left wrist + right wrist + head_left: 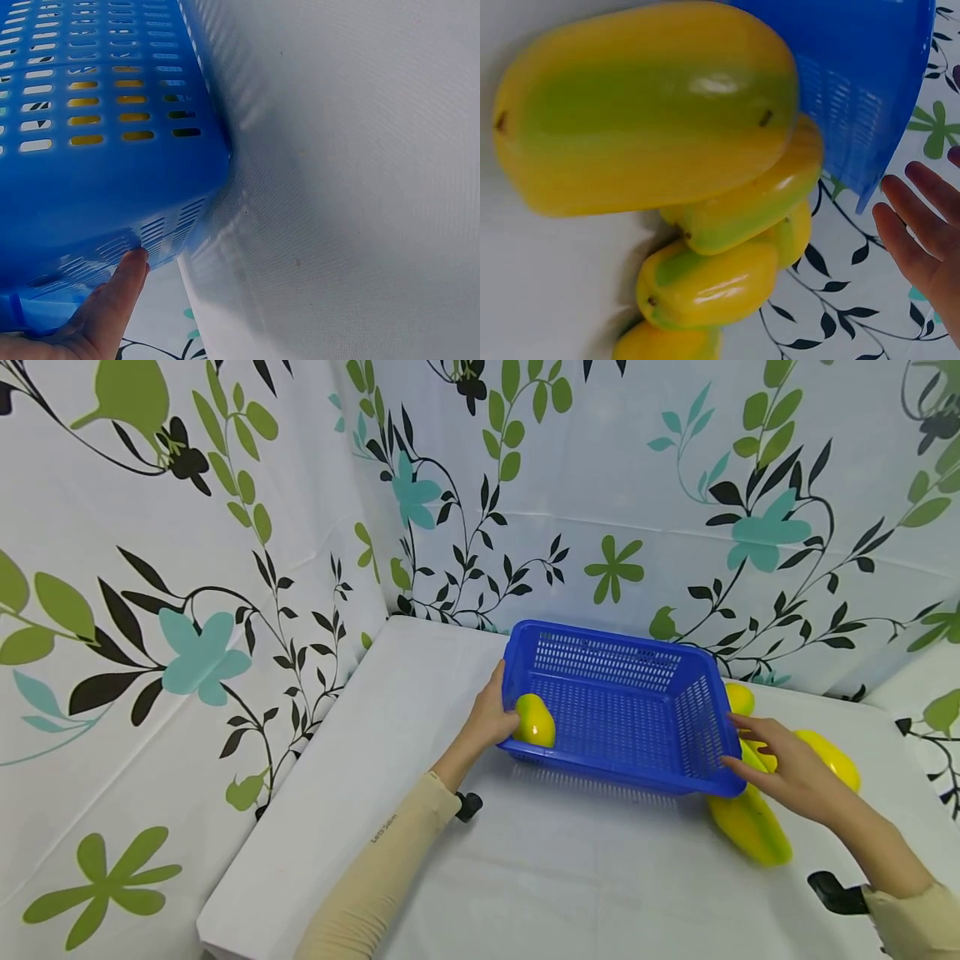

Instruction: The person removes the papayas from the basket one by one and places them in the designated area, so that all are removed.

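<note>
A blue plastic basket (pixel 611 718) with slotted walls is tilted toward me over the white table. My left hand (pixel 491 714) grips its left end, the thumb over the rim and the fingers along the outer wall. Inside, by that thumb, lies a yellow-green mango-like fruit (pixel 535 722). At the basket's right end is my right hand (pixel 787 768), its fingers extended and spread near the rim. In the right wrist view the fingertips (pixel 889 184) show close beside the basket's edge. Under and beside this hand, a large yellow-green fruit (pixel 649 109) lies against the basket.
Several more yellow fruits (pixel 709 285) lie in a row on the table to the right of the basket. The white table (pixel 420 677) meets flower-patterned cloth (pixel 615 568) at the back and left. Dark wrist mounts (pixel 834 893) stick out from both sleeves.
</note>
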{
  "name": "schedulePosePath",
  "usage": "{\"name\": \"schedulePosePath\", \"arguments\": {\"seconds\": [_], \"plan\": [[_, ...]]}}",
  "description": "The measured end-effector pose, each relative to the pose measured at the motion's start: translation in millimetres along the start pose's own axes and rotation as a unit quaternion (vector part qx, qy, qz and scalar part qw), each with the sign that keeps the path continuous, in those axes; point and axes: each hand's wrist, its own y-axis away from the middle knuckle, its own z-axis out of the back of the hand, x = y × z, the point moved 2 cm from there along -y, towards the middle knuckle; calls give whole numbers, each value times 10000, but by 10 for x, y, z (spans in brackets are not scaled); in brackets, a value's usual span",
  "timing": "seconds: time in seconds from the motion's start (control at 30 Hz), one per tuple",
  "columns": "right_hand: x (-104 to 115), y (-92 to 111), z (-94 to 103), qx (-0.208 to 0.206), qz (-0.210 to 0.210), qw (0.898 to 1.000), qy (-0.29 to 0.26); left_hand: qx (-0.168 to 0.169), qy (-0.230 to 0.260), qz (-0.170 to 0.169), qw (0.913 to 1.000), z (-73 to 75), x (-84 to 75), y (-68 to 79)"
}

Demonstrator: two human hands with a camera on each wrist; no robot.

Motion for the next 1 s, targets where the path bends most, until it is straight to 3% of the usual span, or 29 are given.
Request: {"name": "schedulePosePath", "arguments": {"seconds": [1.0], "plan": [[561,-726,-207,465,449,9976,-247,2,-23,-81,10000,-3,-9,7]]}}
